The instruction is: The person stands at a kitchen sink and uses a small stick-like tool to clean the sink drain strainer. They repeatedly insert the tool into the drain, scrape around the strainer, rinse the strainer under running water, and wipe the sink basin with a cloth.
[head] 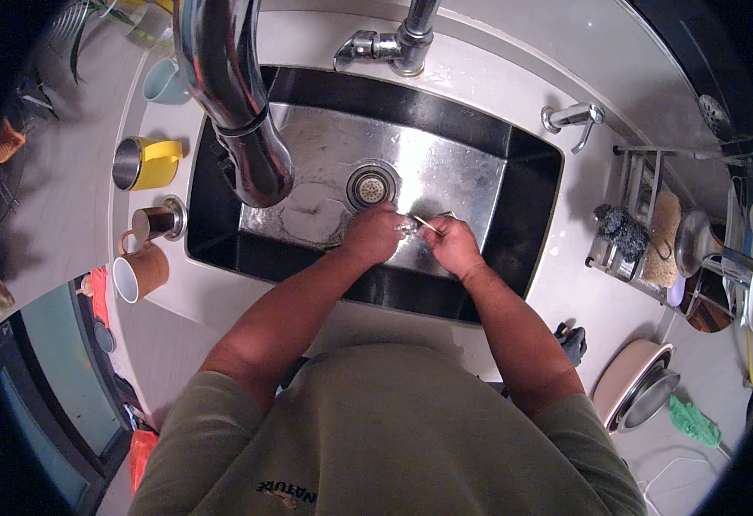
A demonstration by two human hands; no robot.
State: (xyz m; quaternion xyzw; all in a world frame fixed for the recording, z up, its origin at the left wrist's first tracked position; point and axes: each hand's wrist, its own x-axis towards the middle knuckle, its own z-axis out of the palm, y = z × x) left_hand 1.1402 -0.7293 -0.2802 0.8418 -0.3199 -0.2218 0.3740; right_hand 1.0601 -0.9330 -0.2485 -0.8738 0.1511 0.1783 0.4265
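Observation:
Over the stainless steel sink (325, 142), both my hands are close together, a little below the drain strainer (371, 187). My left hand (373, 237) grips a small shiny object (407, 227), perhaps metal or clear plastic, mostly covered by the fingers. Pinched in my right hand (455, 246) is a thin pale stick (425, 223), slanting up and left towards the shiny object. Whether the stick touches it, I cannot tell. Something small and pale (449, 214) shows just behind the right fingers, too hidden to name.
A large chrome spout (254, 148) hangs over the sink's left side. Behind stands a chrome lever faucet (409, 48). A yellow mug (157, 164) and an orange-brown mug (144, 271) line the left. At right are a small tap (573, 116), a wire rack (657, 155) and stacked bowls (631, 380).

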